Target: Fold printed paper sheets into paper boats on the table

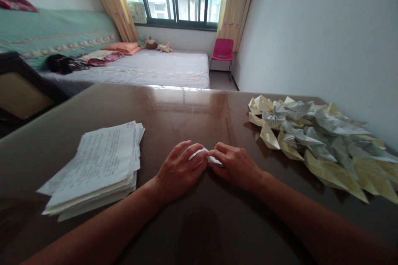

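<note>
My left hand (183, 167) and my right hand (234, 162) meet near the middle of the table. Between them they pinch a small folded piece of white paper (215, 160), mostly hidden by my fingers. Its exact shape cannot be made out. Left of my hands lies a loose stack of printed paper sheets (96, 161). To the right spreads a heap of folded paper boats (298, 132), some cream and some white with print.
The glossy brown table (174, 116) reaches toward a bed (168, 64) under the window. A pink chair (222, 49) stands by the far wall. At the left is a dark-framed chair (25, 87). A white wall (317, 29) runs along the right.
</note>
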`<state>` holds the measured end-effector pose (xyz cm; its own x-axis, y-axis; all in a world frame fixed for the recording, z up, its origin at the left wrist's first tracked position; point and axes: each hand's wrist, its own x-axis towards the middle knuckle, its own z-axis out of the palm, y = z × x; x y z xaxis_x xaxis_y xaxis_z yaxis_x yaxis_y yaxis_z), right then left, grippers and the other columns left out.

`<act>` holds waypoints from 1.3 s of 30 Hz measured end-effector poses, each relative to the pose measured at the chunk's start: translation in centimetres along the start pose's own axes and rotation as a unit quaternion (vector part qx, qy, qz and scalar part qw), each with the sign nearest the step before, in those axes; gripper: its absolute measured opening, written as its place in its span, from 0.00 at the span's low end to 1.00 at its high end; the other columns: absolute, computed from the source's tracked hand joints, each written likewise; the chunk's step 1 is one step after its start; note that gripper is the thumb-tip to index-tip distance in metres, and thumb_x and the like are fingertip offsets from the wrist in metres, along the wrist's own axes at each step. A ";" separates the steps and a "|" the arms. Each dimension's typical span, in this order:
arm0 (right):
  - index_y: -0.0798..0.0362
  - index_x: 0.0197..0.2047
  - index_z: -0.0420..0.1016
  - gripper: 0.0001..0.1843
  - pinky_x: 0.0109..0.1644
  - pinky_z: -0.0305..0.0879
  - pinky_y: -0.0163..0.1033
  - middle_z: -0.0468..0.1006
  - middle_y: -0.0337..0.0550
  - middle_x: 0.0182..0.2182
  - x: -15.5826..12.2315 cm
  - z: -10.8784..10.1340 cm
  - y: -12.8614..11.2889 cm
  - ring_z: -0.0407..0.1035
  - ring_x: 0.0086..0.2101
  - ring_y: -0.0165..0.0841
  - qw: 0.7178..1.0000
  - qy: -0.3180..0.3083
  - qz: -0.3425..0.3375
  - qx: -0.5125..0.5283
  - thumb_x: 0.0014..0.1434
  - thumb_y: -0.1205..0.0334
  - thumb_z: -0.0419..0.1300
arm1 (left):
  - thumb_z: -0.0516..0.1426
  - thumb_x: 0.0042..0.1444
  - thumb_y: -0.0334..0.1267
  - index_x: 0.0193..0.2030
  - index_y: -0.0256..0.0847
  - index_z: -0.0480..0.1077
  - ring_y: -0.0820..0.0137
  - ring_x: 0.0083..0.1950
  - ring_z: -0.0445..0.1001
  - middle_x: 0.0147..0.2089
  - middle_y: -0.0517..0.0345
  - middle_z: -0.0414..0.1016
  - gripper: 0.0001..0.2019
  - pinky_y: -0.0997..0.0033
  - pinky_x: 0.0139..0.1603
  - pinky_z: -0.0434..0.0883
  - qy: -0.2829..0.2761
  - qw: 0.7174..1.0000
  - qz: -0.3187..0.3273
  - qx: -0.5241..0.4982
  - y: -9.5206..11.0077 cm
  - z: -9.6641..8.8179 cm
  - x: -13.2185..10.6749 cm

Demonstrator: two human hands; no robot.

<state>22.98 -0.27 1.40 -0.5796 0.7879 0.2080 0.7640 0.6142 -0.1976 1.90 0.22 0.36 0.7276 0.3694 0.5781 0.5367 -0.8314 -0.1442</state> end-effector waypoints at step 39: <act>0.51 0.41 0.61 0.09 0.27 0.48 0.34 0.75 0.35 0.26 -0.1 2.0 -1.4 0.71 0.24 0.31 0.991 0.079 0.084 0.069 0.59 0.57 0.54 | 0.50 0.59 0.33 0.44 0.42 0.57 0.74 0.28 0.68 0.33 0.62 0.67 0.07 0.73 0.32 0.65 -0.082 0.888 -0.333 -0.305 1.7 0.8 0.3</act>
<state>21.37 -1.13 -0.22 -0.3877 0.8695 0.3062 0.7938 0.4838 -0.3687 3.36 -0.72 -0.30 0.4141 0.8781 0.2395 0.5768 -0.4567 0.6773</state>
